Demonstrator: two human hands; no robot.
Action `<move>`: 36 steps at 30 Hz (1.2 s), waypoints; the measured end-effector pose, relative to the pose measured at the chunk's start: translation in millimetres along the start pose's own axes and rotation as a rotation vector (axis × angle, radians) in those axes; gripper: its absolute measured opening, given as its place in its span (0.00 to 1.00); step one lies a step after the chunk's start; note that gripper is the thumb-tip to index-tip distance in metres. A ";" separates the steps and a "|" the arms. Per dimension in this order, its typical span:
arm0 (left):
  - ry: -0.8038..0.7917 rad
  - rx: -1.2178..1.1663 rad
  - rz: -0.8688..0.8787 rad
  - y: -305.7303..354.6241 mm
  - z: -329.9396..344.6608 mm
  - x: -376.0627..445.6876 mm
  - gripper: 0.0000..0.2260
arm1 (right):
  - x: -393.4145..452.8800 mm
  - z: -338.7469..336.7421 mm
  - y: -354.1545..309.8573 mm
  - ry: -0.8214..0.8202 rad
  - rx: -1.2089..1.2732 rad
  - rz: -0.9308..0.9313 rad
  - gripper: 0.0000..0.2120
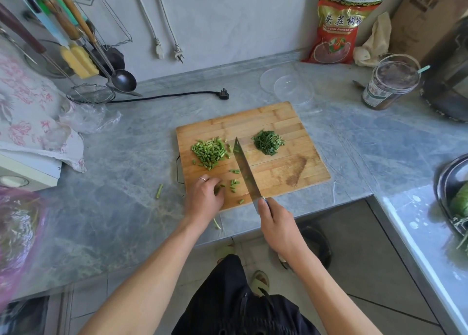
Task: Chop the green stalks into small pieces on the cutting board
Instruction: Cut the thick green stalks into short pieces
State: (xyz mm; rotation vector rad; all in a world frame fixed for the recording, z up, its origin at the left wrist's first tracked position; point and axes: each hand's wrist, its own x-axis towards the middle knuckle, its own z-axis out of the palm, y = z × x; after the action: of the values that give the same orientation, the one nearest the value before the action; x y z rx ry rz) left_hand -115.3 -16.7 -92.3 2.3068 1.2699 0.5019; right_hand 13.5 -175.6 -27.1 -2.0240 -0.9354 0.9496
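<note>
a bamboo cutting board (278,122) lies on the grey marbled worktop (126,157), and everything here is placed against it. on the board's left part sits a heap of chopped green stalk pieces (209,151); on its far right part, well apart from that heap, a smaller mound of finer dark green cuttings (268,142). a few loose pieces (234,182) are scattered near the board's front edge. the right hand (277,224) hangs just off the front edge, its fingers wrapped round the handle of a knife (244,168), whose blade slants up across the middle of the board between the two piles. the left hand (203,198) rests on the board's front left corner, a ring on one finger, fingers curled down over a few green bits; whether it actually grips them cannot be told. one stray stalk piece (159,191) lies on the worktop left of the board, and another pale bit (216,223) just off its front edge. beyond the far edge sit clear plastic lids (287,85) and a black plug (224,94); far right of the board stands a jar (391,81), with a red packet (340,23) against the wall.
</note>
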 end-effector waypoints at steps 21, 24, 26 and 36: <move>-0.191 0.290 0.257 -2.6 5.2 23.4 0.13 | 41.1 0.3 -19.9 0.103 0.029 0.064 0.21; -0.191 0.271 0.258 -8.1 7.9 32.0 0.17 | 51.3 4.5 -23.1 0.102 0.019 0.067 0.20; -0.182 0.206 0.248 -11.8 10.6 36.3 0.17 | 56.5 5.2 -22.4 0.106 0.038 0.070 0.19; 0.104 -0.005 0.178 -13.9 13.2 50.4 0.08 | 70.6 -16.4 -5.7 0.048 0.038 0.026 0.20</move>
State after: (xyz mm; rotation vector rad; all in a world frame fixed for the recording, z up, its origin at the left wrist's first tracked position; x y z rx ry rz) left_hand -92.4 30.1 -106.2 2.4308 1.1125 0.6927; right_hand 58.4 -119.4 -37.1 -2.0229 -0.8610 0.9225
